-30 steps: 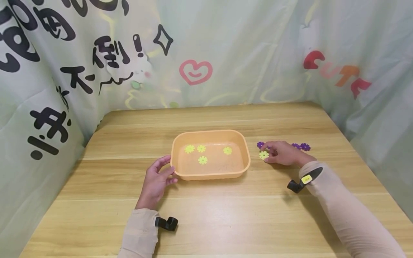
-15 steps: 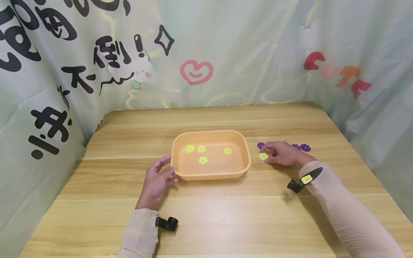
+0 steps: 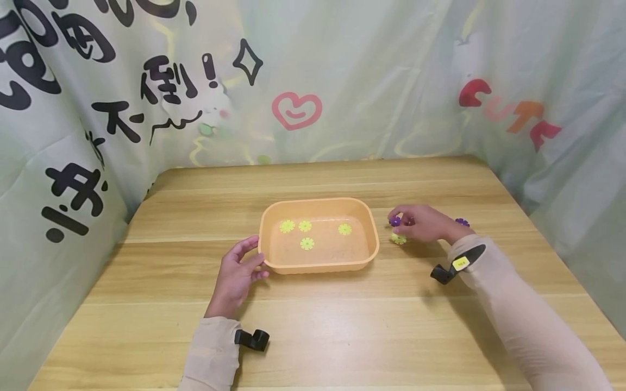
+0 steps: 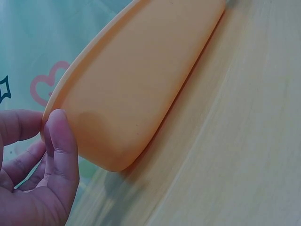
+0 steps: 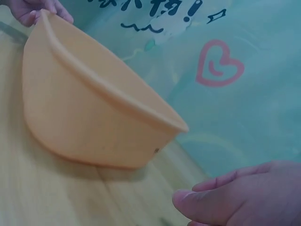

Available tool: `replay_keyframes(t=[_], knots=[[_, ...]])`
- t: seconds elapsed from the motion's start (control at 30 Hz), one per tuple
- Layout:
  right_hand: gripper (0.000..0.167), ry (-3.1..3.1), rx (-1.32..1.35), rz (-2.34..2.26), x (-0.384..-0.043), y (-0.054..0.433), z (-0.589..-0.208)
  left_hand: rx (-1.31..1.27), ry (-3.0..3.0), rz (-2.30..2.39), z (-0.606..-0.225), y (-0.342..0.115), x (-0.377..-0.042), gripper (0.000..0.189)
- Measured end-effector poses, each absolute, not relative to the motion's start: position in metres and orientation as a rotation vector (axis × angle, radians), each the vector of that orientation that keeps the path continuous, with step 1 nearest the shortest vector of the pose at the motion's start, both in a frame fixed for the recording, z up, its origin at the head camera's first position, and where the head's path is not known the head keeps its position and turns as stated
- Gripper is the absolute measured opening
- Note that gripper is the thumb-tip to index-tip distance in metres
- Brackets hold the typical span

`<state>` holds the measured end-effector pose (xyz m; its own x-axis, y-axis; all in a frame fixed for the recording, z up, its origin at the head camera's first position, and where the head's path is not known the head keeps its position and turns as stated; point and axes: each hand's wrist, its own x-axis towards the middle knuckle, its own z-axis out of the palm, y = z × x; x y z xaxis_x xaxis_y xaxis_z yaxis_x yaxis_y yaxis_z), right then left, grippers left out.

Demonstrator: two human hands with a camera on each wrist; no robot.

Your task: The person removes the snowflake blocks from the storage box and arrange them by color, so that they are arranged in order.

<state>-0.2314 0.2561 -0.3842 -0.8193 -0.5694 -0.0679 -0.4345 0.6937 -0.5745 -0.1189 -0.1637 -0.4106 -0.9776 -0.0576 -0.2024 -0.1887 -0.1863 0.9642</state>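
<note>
In the head view an orange plastic basin (image 3: 319, 268) sits mid-table with several yellow flower-shaped discs (image 3: 307, 244) lying in it. At its front left corner my left hand (image 3: 237, 278) holds the rim, thumb on the near side, as the left wrist view shows too. Right of the basin, my right hand (image 3: 424, 223) bends its fingers over a purple flower-shaped disc (image 3: 395, 221). Its thumb lies by a loose yellow flower-shaped disc (image 3: 398, 239), partly covering it. Whether the fingertips pinch a disc is hidden. The right wrist view shows that hand's thumb beside the basin.
Another purple disc (image 3: 462, 222) lies right of the right hand, and that hand may cover more. Wrist cameras (image 3: 442, 273) sit on both sleeves. The wooden table (image 3: 313, 336) meets a printed curtain (image 3: 371, 81) at the back and sides.
My right hand has shifted slightly away from me and left, from the yellow disc toward the purple one. The yellow disc now lies lower and partly under the thumb. Left hand and basin hold still.
</note>
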Motion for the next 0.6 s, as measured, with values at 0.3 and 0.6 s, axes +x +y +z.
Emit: replay_keyframes(t=[0.3, 0.6], knots=[[0.032, 2.651, -0.865, -0.819, -0.241, 0.234, -0.364, -0.299, 1.947, 2.339, -0.41, -0.164, -0.119, 0.047], [0.032, 2.656, -0.891, -0.813, -0.245, 0.208, -0.344, -0.309, 1.936, 2.357, -0.411, -0.163, -0.119, 0.047]])
